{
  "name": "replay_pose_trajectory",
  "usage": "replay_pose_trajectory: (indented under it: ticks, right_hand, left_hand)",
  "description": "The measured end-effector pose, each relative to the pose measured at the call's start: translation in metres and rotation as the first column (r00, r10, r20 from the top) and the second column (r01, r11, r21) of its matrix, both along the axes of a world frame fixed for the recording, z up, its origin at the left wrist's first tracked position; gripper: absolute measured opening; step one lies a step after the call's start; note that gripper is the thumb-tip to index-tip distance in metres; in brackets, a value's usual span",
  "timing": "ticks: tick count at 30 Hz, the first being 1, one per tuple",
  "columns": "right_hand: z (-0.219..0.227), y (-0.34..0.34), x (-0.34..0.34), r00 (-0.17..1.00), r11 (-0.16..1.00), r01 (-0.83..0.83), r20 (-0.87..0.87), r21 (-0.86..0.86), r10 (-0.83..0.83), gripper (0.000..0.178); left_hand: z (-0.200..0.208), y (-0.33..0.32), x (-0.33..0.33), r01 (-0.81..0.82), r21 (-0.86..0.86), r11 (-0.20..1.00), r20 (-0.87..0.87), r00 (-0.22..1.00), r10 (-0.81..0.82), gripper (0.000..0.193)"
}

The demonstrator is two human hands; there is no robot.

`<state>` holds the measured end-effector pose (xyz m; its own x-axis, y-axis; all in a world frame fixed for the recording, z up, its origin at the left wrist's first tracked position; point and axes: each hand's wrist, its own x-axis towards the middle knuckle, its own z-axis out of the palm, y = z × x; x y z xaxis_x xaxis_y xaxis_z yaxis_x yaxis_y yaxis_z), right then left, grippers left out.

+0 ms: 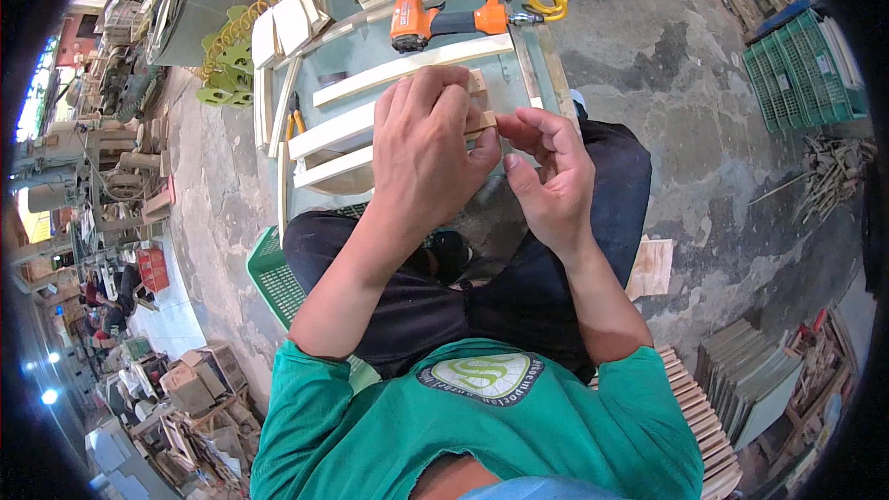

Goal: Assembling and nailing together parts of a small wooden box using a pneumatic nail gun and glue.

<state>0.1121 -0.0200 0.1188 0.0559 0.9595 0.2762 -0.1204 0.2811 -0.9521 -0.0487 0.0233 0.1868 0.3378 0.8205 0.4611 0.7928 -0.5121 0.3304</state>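
Across the grey-green tabletop (pixel 361 54) lay straight, pale wooden strips (pixel 338 129); the left hand (pixel 421 134) gripped the nearer ones, the right hand (pixel 551 176), loosely open, met one end. Aligning seemed underway; next probably called for steadying that end.

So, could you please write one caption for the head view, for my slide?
Left hand over pale wooden strips, right hand beside it, orange power tool lying beyond.

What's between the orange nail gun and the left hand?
In the head view, a pale wooden strip lies between the left hand and the orange nail gun.
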Motion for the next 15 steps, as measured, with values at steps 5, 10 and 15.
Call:
replay_pose_trajectory:
  ticks: [5,10,15]
  right_hand:
    - [0.001,0.0,0.001,0.991,0.996,-0.056,-0.127,-0.065,0.048,0.047]
    - [0.002,-0.002,0.002,0.99,0.995,-0.074,-0.121,-0.071,0.065,0.048]
    - [-0.001,0.001,0.002,0.982,0.993,-0.092,-0.173,-0.072,0.079,0.048]
  left_hand:
    - [0.0,-0.001,0.001,0.007,-0.008,1.0,0.012,1.0,-0.007,0.028]
    - [0.0,-0.001,-0.005,0.04,-0.01,0.999,0.018,0.999,-0.04,0.03]
    - [0.009,-0.002,-0.015,0.091,-0.098,0.991,0.019,0.996,-0.089,0.033]
